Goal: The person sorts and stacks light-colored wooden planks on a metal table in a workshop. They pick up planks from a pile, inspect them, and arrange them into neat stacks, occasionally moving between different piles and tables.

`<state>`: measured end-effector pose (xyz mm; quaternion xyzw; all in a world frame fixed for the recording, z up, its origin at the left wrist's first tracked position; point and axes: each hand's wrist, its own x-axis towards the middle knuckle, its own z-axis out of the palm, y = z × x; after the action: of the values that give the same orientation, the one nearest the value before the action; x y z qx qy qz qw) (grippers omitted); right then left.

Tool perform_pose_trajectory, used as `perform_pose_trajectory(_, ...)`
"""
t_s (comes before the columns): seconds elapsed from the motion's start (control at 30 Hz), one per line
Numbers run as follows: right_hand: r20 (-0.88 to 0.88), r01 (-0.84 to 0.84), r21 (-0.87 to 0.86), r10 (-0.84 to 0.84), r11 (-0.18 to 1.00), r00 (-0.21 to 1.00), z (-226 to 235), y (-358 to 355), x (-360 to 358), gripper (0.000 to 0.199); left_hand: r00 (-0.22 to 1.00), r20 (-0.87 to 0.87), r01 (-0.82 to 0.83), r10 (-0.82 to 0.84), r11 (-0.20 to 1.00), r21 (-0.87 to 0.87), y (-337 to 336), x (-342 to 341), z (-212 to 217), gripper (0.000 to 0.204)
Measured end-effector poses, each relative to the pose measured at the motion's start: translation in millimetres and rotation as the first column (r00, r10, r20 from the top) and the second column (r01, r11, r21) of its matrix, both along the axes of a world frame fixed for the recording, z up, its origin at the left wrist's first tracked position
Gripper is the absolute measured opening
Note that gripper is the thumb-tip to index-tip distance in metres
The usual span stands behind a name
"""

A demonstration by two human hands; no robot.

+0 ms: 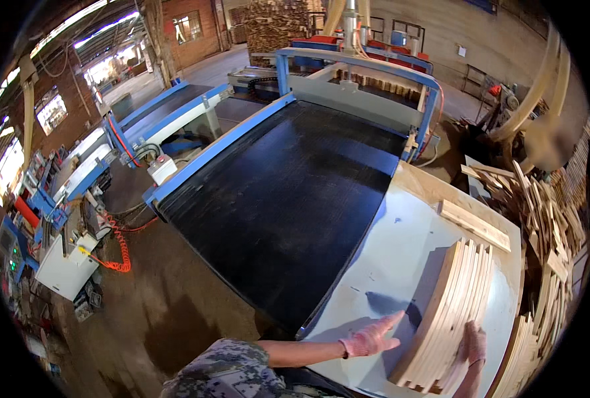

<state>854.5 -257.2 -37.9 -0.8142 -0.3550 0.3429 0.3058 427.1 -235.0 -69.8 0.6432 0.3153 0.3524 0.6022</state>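
A row of pale, curved wooden slats stands side by side on a light-coloured tabletop. My left hand, in a pink work glove, is held just left of the slats. Its thumb and fingers are apart, with nothing between them. Against the right side of the row rests my right hand, gloved the same way, its fingers extended along the outer slat. Part of that palm is turned from view. Beyond the row, a separate short wooden board lies across the tabletop.
A wide black conveyor belt with a blue frame runs left of the tabletop. Scrap wood is heaped on the right. At far left stands a white machine cabinet with a coiled orange hose. Stacked timber rises at the back.
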Motion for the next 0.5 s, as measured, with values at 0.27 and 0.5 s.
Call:
perform_pose_trajectory(0.27, -0.15, -0.121, 0.273, 0.167, 0.954, 0.975, -43.5, 71.2, -172.0, 0.043, 0.934, -0.3, -0.092, 0.194, 0.942, 0.322, 70.6, -79.6, 17.0, 0.108)
perform_pose_trajectory(0.5, -0.361, -0.344, 0.221, 0.404, 0.912, 0.84, 36.0, 148.3, -456.0, 0.047, 0.798, -0.562, -0.021, 0.219, 0.941, 0.337, 143.3, -339.9, 44.5, 0.102)
